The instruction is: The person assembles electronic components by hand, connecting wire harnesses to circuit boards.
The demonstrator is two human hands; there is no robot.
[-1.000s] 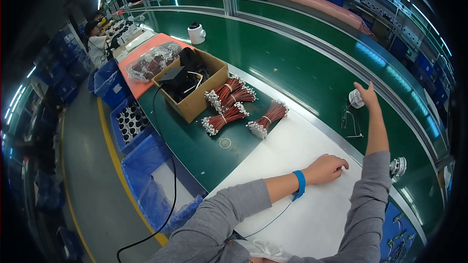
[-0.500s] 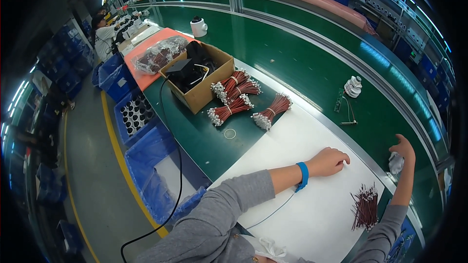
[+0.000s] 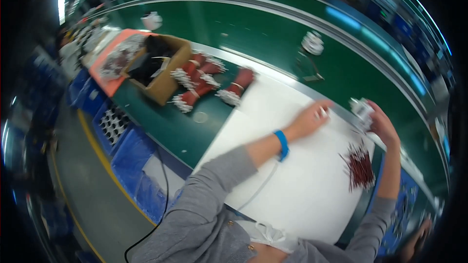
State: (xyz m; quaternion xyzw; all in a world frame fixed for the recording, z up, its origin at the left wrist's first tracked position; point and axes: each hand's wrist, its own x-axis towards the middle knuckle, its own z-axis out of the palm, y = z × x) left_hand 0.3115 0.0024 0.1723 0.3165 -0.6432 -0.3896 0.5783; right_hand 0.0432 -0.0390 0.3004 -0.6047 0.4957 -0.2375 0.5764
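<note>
My right hand (image 3: 383,124) is closed on a white plastic part (image 3: 361,112), above the far right edge of a white work mat (image 3: 282,165). Blur hides the part's details. Left of it is my left hand (image 3: 309,119), low over the mat, a blue wrist strap (image 3: 282,145) at its wrist. Its fingers look loosely bent and apart, with white showing between them; I make out nothing held. Near my right forearm lies a loose pile of dark red wires (image 3: 360,168) with white ends.
Tied bundles of red wires (image 3: 197,79) lie beside a cardboard box (image 3: 170,80) of black parts. A stacked white part (image 3: 312,43) sits on the green conveyor (image 3: 243,34) beyond the metal rail. Blue bins (image 3: 139,173) stand left of the bench, with a black cable hanging there.
The view has swung, shifting the whole scene. My right hand has come from the conveyor side toward my left hand, bringing the white plastic part over the mat's edge.
</note>
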